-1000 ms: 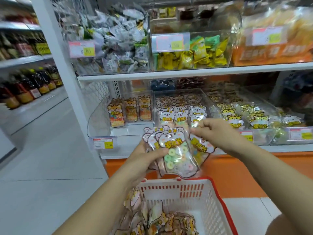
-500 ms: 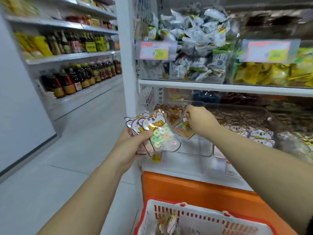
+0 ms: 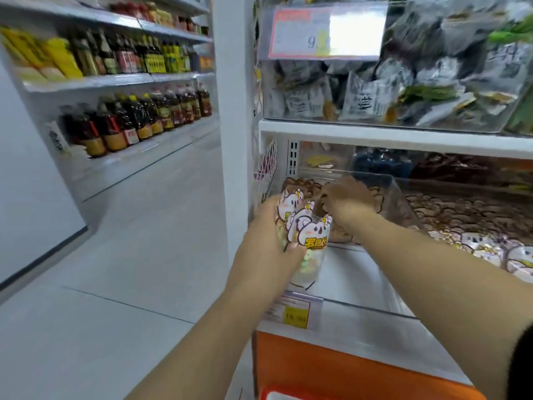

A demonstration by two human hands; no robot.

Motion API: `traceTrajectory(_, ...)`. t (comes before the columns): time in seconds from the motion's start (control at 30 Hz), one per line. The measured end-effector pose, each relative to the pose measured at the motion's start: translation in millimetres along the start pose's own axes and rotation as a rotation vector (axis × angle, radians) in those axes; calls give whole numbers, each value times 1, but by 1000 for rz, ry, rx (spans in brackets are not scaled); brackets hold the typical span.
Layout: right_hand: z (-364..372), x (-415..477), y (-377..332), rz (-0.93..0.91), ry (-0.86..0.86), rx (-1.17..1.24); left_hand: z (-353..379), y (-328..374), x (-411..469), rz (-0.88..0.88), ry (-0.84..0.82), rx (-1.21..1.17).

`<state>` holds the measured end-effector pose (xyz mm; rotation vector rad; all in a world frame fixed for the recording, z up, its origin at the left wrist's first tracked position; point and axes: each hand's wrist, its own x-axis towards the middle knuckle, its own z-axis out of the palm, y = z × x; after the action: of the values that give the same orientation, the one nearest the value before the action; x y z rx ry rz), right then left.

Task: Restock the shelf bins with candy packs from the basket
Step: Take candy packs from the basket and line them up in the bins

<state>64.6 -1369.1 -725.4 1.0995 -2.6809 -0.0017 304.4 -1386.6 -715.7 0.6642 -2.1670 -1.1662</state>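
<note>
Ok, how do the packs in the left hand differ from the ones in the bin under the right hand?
The held packs have white-and-pink animal heads; the bin packs look brown. The held packs are fanned upright, gripped by the left hand; the bin packs sit in the clear bin, where the right hand reaches. Both seem to have animal-shaped tops.

The price tag [image 3: 323,30] on the upper bin shows a pale "9." and then glare wipes out the rest. The yellow patch on the lower shelf-edge tag [image 3: 294,313] seems to read 16.90. The front koala candy pack [image 3: 313,235] bears three bold Chinese characters on a yellow banner (too smeared to spell out). Black characters on the grey snack packets [image 3: 363,99] above are unreadable.
</note>
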Motion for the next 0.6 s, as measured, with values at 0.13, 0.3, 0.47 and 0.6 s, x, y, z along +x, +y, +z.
traceTrajectory(0.13, 1, -6, 3, -72, 141, -133, 7, -4, -3, 3, 13, 48)
traceTrajectory(0.3, 10, -15, 11, -12, 36, -74, 8, -6, -7, -5, 6, 75)
traceTrajectory(0.47, 17, -23, 16, 110, 47, 123, 7, -5, -7, -27, 0, 82)
traceTrajectory(0.6, 8, -18, 22, 156, 7, 260, 7, -5, -5, -34, 1, 78)
